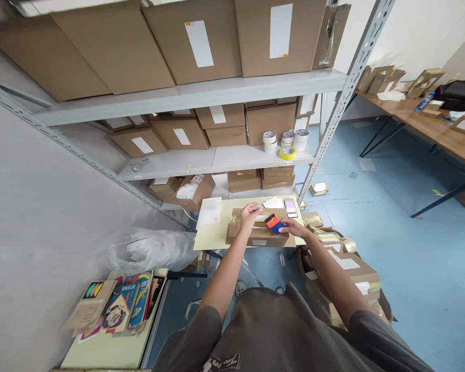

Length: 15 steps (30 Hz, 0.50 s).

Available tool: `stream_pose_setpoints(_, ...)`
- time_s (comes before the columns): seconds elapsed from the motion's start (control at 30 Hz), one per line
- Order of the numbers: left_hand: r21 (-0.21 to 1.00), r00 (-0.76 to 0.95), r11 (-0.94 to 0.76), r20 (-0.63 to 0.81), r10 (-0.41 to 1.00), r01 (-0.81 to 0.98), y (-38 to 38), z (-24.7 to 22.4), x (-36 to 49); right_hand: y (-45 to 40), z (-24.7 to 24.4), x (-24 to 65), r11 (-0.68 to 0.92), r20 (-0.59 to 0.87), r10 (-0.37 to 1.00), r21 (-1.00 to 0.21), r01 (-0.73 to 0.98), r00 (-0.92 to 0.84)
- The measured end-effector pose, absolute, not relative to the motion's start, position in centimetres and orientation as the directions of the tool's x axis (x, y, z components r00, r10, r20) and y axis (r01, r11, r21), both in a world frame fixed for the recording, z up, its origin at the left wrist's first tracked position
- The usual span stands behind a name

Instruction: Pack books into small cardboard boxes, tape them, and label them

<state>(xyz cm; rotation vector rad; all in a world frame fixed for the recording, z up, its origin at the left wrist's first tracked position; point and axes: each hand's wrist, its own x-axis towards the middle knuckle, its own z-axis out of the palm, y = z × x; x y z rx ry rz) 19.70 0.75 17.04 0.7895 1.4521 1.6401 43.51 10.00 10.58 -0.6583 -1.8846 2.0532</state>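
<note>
On the small pale-yellow table [208,238] lies a long brown cardboard box [240,241] with a white label on its near side and tape at its left end. My right hand [293,228] grips a small flat orange-and-blue packet [274,223], tilted over the right part of the box; its exact kind I cannot make out. Above the box's left part is my left hand [251,213], fingers loosely bent and apart, with no object visible in it. Behind the box are a phone [291,208] with a lit screen and some white paper [273,203].
A metal shelf [201,101] with cardboard boxes stands ahead; tape rolls [287,152] sit on its middle level. Opened cartons [344,263] are piled at right. Books [120,305] and a plastic bag [151,249] are at left. A wooden table [418,116] stands far right.
</note>
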Motion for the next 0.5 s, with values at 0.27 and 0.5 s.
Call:
stream_pose_setpoints(0.27, 0.819, -0.433, -0.216, 0.482, 0.762, 0.532, -2.9, 17.4, 18.7, 9.8, 10.5, 43.3, -0.132, -0.15, 0.504, -0.987, 0.096, -0.851)
stream_pose_setpoints(0.5, 0.98, -0.688, 0.118, 0.026, 0.725, 0.161, -2.3, 14.8, 17.7, 9.7, 10.6, 43.5, -0.158, -0.154, 0.474, -0.984, 0.089, -0.867)
